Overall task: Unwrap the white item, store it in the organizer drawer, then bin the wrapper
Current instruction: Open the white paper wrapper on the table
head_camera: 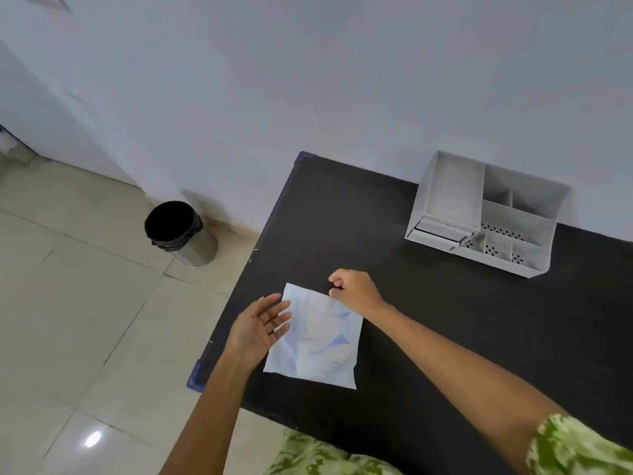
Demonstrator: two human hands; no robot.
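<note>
A flat white plastic packet with faint blue marks lies on the dark table near its left edge. My left hand hovers open at the packet's left side, fingers spread over its upper left corner. My right hand is curled at the packet's top right corner and seems to pinch that edge. The white desk organizer stands at the back of the table by the wall, with open compartments and small drawers low on its left side. The contents of the packet are hidden.
A steel bin with a black liner stands on the tiled floor left of the table, against the wall. The table's left edge runs just beside my left wrist. The wall is directly behind the organizer.
</note>
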